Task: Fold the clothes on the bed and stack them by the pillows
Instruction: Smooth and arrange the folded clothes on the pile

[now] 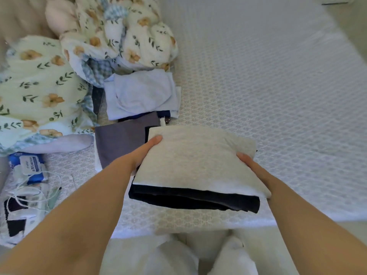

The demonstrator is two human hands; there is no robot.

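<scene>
I hold a small stack of folded clothes above the bed's near edge: a cream folded garment [196, 159] on top of a dark navy one [194, 199]. My left hand [146, 150] grips the stack's left side, thumb on top and fingers hidden beneath. My right hand [250, 163] grips its right side the same way. Beyond it on the mattress lie a folded grey garment [121, 143] and a folded light blue garment [139, 94] over dark pieces. A floral pillow [37, 86] lies at the left.
A crumpled floral quilt [123, 32] is heaped at the back left. A blue wipes packet [27, 165] and a white cable [39, 193] lie at the left edge. The patterned white mattress [268, 86] spreads to the right. My legs show below the bed's edge.
</scene>
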